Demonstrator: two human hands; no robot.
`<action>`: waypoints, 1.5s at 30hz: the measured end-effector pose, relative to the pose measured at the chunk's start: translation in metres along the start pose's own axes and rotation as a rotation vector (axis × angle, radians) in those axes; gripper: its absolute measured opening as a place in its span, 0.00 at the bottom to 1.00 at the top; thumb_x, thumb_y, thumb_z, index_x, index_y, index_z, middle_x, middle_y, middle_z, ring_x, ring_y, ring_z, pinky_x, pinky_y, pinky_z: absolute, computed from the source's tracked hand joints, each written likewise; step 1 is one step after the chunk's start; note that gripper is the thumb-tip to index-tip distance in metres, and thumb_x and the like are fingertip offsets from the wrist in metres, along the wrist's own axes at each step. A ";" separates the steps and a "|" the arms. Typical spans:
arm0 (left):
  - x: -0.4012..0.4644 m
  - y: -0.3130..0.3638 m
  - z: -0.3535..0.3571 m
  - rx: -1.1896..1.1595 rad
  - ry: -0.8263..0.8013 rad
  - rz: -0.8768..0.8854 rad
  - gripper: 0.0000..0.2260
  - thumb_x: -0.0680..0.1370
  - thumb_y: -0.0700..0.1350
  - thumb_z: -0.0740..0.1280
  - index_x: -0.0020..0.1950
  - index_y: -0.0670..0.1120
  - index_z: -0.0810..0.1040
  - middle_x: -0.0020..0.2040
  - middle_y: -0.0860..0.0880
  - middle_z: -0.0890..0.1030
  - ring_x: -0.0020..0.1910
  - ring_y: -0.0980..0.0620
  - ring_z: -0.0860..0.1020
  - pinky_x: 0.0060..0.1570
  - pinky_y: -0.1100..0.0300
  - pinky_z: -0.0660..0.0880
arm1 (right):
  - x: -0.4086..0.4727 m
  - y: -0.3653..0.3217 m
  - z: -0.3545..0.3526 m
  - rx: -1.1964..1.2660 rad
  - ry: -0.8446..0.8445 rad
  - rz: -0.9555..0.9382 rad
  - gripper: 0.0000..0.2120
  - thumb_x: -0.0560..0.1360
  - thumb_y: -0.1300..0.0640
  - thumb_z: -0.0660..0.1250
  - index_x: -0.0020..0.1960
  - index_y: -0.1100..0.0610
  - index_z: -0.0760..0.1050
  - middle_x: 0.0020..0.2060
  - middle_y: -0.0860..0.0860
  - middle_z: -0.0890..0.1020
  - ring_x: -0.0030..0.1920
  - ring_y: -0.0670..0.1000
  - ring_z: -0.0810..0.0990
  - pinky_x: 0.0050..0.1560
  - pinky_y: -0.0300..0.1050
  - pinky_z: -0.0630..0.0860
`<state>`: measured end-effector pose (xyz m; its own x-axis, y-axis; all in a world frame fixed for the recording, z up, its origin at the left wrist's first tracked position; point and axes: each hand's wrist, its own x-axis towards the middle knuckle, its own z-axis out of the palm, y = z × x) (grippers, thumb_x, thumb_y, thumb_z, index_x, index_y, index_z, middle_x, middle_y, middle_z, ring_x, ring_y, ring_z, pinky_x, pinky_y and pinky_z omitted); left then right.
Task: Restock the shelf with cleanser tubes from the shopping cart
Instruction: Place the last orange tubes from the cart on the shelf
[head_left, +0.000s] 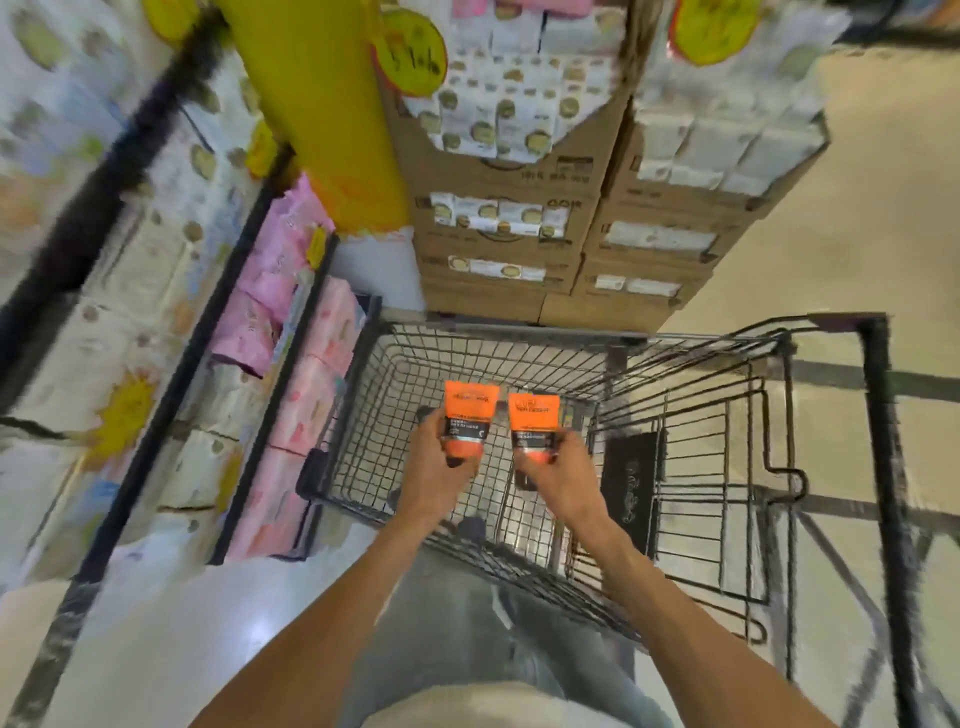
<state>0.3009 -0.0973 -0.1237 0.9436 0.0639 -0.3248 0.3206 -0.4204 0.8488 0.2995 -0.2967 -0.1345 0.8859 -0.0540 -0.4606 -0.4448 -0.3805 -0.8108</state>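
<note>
Step in hand, as I read it: lifting two cleanser tubes out of the shopping cart (363, 364) to carry them to the shelf.

How to do it well:
- Lift straight up until both tubes clear the wire rim, then turn. The basket walls are close on both sides and a crimped end could snag the mesh.
- Keep the two tubes apart while moving, so they don't knock each other loose.
- Hold nearer the middle of the body than the cap. Soft tubes flex, and a low grip lets the top swing.
- Shelving runs down the left of the frame. Which bay takes cleansers can't be told; what shows there looks like pink and white wrapped packs, heavily blurred. Check the facing before placing.

Hands:
- left hand (441, 462): fingers and thumb curled round the lower part of the left orange tube (470, 410). Tube upright, crimped end up, centre of frame above the basket floor.
- right hand (558, 467): same wrap on the lower part of the right orange tube (533, 415), just beside the first, not touching.
- Both grips closed on the tubes, neither hand spread. Caps hidden behind the fingers.

Cart otherwise: dark flat panel (631, 478) at centre right, against the child-seat flap. Stacked cardboard cases (498, 171) fill the top centre. No more tubes visible in the basket, though the hands hide part of it.
</note>
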 end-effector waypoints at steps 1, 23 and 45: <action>-0.010 0.008 -0.003 -0.013 0.043 0.005 0.25 0.74 0.39 0.79 0.62 0.59 0.73 0.56 0.57 0.82 0.54 0.64 0.82 0.58 0.60 0.80 | -0.002 -0.007 -0.003 -0.006 -0.035 -0.033 0.20 0.70 0.45 0.78 0.57 0.48 0.76 0.47 0.47 0.85 0.44 0.48 0.86 0.47 0.53 0.85; -0.363 -0.057 -0.083 -0.345 1.278 -0.319 0.32 0.70 0.47 0.77 0.68 0.66 0.68 0.64 0.48 0.76 0.56 0.53 0.81 0.50 0.47 0.84 | -0.216 -0.112 0.169 -0.329 -0.912 -0.609 0.11 0.69 0.66 0.76 0.38 0.58 0.75 0.31 0.53 0.82 0.28 0.46 0.80 0.32 0.51 0.83; -0.891 -0.163 -0.017 -0.433 1.970 -0.518 0.30 0.71 0.44 0.79 0.69 0.58 0.72 0.58 0.55 0.79 0.54 0.56 0.82 0.45 0.51 0.85 | -0.738 0.046 0.324 -0.407 -1.617 -0.944 0.17 0.70 0.57 0.77 0.56 0.53 0.76 0.45 0.51 0.85 0.42 0.52 0.87 0.41 0.54 0.86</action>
<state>-0.5907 -0.0704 0.0341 -0.5034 0.8639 0.0172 0.2421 0.1219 0.9626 -0.4175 0.0248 0.0516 -0.2696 0.9626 -0.0276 0.3030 0.0576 -0.9512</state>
